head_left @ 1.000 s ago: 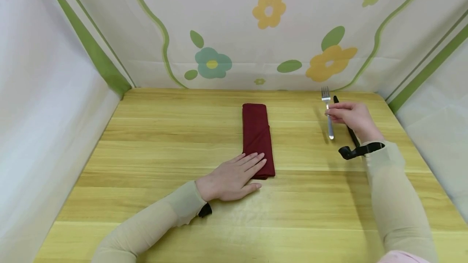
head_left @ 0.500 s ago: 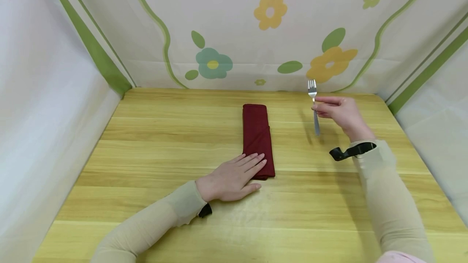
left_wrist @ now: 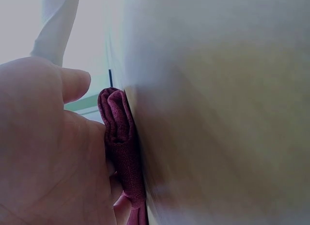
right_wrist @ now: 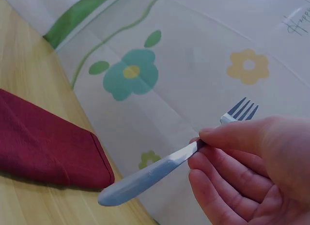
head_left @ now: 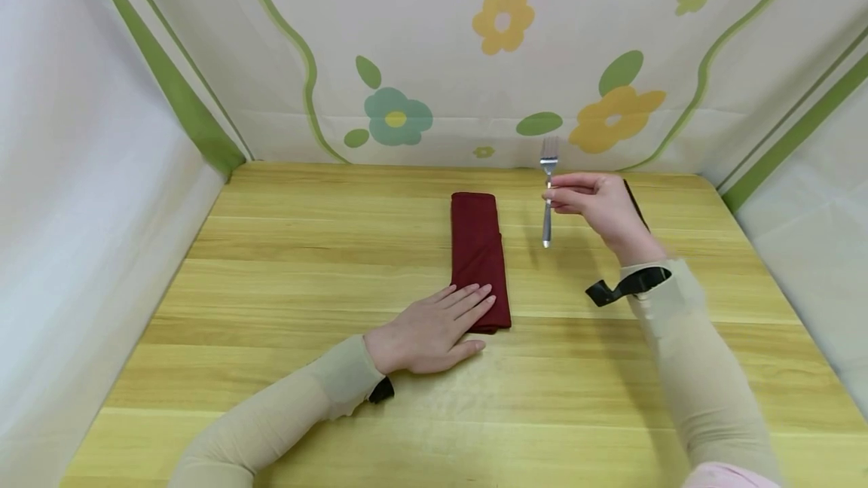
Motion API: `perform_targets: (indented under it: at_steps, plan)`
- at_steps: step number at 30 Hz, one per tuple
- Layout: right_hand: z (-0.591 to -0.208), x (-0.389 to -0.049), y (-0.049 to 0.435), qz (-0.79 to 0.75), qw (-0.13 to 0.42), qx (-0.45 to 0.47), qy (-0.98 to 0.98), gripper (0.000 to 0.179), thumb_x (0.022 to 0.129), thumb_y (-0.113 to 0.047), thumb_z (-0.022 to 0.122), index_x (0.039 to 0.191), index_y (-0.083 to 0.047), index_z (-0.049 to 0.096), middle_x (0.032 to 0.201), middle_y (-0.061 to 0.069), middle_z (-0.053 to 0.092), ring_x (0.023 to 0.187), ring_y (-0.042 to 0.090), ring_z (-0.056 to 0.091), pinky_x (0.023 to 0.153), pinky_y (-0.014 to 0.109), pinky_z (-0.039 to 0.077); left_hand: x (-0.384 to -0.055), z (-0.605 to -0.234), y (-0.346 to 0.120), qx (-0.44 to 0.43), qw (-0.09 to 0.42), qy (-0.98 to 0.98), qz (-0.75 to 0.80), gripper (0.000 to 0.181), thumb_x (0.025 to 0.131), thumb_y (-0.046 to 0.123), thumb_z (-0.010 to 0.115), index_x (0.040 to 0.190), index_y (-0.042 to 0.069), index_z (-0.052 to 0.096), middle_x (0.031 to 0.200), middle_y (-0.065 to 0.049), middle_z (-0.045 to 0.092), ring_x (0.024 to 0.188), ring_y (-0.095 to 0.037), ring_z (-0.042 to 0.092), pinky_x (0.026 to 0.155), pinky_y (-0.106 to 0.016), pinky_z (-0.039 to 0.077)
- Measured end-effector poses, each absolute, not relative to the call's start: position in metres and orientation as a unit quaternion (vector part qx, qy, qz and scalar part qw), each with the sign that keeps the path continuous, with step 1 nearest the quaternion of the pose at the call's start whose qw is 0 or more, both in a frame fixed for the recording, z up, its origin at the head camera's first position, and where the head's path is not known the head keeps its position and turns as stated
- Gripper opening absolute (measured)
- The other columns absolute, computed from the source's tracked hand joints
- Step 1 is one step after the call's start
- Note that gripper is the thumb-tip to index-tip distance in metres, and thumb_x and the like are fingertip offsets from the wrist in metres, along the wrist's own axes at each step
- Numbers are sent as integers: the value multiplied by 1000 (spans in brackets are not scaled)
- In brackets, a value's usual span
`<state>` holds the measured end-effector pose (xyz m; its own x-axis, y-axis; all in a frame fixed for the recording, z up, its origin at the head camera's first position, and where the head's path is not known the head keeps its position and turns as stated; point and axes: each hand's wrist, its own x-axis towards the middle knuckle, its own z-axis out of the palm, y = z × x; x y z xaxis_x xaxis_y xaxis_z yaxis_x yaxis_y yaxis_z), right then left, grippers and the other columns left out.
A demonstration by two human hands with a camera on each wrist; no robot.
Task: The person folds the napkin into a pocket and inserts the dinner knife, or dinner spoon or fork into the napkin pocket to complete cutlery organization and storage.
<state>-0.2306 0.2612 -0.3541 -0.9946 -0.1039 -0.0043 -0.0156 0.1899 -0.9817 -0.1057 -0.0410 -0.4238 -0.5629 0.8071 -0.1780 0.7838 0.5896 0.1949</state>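
A dark red folded napkin (head_left: 475, 224) lies lengthwise on the wooden table. My left hand (head_left: 430, 331) rests on its near end with straight fingers; in the left wrist view the napkin (left_wrist: 118, 118) shows its stacked folds beneath the fingers. To the right of the napkin, my right hand (head_left: 606, 209) pinches a metal fork (head_left: 547, 221) by the middle of its handle, above the table, tines pointing away. Seen from the right wrist, thumb and fingertips hold the fork (right_wrist: 145, 179), whose handle end overlaps the napkin's corner.
Partly hidden behind the right hand is a long thin black object (head_left: 635, 204) on the table (head_left: 305, 247). A white cloth backdrop (head_left: 447, 44) with printed flowers stands along the far edge, and white cloth sides (head_left: 88, 194) flank the table.
My right hand has moved left with the fork, from beside the black object toward the napkin. The left hand has stayed on the napkin.
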Motion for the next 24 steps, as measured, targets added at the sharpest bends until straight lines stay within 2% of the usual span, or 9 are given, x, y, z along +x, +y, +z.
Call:
perform_targets:
  at_steps: [6, 13, 17, 24]
  plan:
    - [-357, -232, 242, -648, 48, -64, 757, 24, 91, -14, 79, 110, 1, 75, 99, 8, 76, 86, 19, 74, 84, 37, 59, -106, -424, -41, 451, 125, 883, 42, 69, 110, 50, 29, 164, 11, 11, 170, -4, 5, 154, -18, 2, 122, -34, 3]
    - [-365, -232, 221, -649, 67, -88, 752, 28, 92, -14, 79, 112, 4, 72, 101, 12, 75, 89, 24, 73, 85, 40, 58, -106, -424, -40, 450, 127, 883, 37, 69, 110, 50, 29, 164, 12, 10, 170, -3, 4, 154, -18, 1, 122, -34, 2]
    - [-373, -232, 208, -648, 85, -103, 750, 32, 93, -12, 77, 116, 9, 69, 101, 12, 76, 89, 27, 73, 81, 38, 60, -106, -424, -39, 449, 128, 884, 35, 68, 110, 49, 30, 164, 12, 11, 170, -3, 4, 154, -18, 2, 123, -35, 3]
    - [-384, -231, 188, -659, 101, -120, 736, 37, 94, -8, 75, 120, 15, 64, 101, 14, 76, 86, 22, 73, 87, 48, 57, -106, -422, -39, 450, 129, 883, 35, 67, 111, 48, 30, 164, 11, 13, 170, -4, 6, 154, -20, 2, 123, -36, 4]
